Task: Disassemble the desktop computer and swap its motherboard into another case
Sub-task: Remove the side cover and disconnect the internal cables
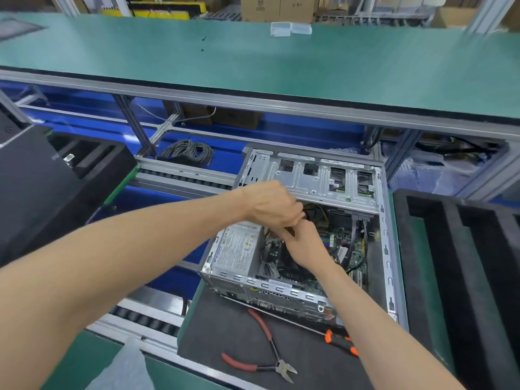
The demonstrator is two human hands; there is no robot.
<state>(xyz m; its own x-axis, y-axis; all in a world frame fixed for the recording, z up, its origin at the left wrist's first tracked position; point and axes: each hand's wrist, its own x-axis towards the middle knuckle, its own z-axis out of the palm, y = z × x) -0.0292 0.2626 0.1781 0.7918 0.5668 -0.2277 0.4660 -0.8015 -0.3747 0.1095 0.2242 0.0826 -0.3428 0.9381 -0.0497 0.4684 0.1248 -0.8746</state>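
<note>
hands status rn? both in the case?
Left hand: in the case, fingers curled on cables.
Right hand: in the case too, fingers curled; what it grips is hidden.

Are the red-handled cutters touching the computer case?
Apart. The head view shows bare dark mat between the cutters and the case.

Dark mat (pixel 225 333) on the green tabletop (pixel 422 277), case on top.
I see the open computer case (pixel 281 288) sitting on the mat; red-handled cutters (pixel 270 347) and an orange-and-black screwdriver (pixel 337 340) lie just in front of it. Black foam tray (pixel 464 263) sits to the right.
</note>
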